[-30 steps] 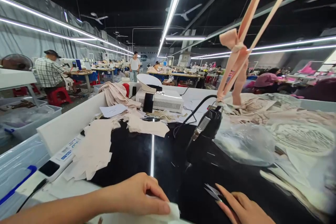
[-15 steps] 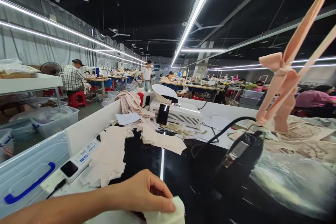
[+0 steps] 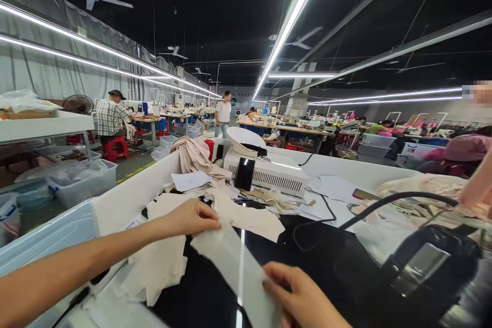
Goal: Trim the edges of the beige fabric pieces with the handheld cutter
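Note:
A long pale piece of cloth (image 3: 233, 259) stretches slantwise over the glossy black tabletop (image 3: 203, 287). My left hand (image 3: 194, 218) pinches its far end between thumb and fingers. Lower down and to the right, my right hand (image 3: 298, 289) is closed on the near part of the same cloth, whose lower end runs out of view. Beneath my left forearm lies a pile of cream cloth pieces (image 3: 159, 269). Another cream cloth piece (image 3: 251, 219) lies flat beyond my hands.
A black device with a metal plate (image 3: 421, 266) and a thick cable (image 3: 400, 197) stands at the right. Behind are a dark phone (image 3: 245, 174) and a white vented box (image 3: 269, 171). A blue-tinted plastic bin (image 3: 73, 225) borders the left. Other people sit and stand farther off.
My left hand has moved up and away with the cloth, which now lies stretched out. My right hand has come into view, holding its near part. The black device appears farther right.

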Available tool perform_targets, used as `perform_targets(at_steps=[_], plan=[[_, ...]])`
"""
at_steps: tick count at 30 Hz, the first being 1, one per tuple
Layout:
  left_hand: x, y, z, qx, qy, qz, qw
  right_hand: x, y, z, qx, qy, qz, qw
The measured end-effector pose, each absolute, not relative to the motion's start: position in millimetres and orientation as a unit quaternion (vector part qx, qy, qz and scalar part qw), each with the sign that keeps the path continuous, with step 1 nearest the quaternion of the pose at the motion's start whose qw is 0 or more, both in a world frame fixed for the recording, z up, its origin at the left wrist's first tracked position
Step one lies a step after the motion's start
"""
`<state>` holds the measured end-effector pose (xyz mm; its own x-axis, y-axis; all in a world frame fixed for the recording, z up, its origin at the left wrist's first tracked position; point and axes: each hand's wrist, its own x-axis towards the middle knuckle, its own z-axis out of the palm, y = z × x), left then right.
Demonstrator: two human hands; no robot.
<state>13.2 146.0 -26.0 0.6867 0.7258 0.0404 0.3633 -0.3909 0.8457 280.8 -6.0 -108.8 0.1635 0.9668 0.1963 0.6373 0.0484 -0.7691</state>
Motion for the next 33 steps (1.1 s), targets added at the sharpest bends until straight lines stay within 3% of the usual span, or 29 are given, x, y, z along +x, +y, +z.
perform_targets(at_steps=[7,15,24,33], plan=[[56.4,216.3,-25.4,0.824,0.325,0.329,0.327,323.6,92.8,-71.0,-0.666,-0.607,0.013,0.433],[54.6,230.0,-79.6,0.894,0.296,0.22,0.255,324.5,99.9,-114.2,-0.683,-0.676,-0.014,0.276],[34.3,235.3,-89.5,0.915,0.306,0.169,0.204,291.3,81.9,-106.4,-0.733,-0.666,-0.049,0.125],[6.8,230.0,-82.1,0.89,0.382,0.191,0.161,242.1,-24.5,-133.3,-0.631,-0.749,-0.079,0.186]])
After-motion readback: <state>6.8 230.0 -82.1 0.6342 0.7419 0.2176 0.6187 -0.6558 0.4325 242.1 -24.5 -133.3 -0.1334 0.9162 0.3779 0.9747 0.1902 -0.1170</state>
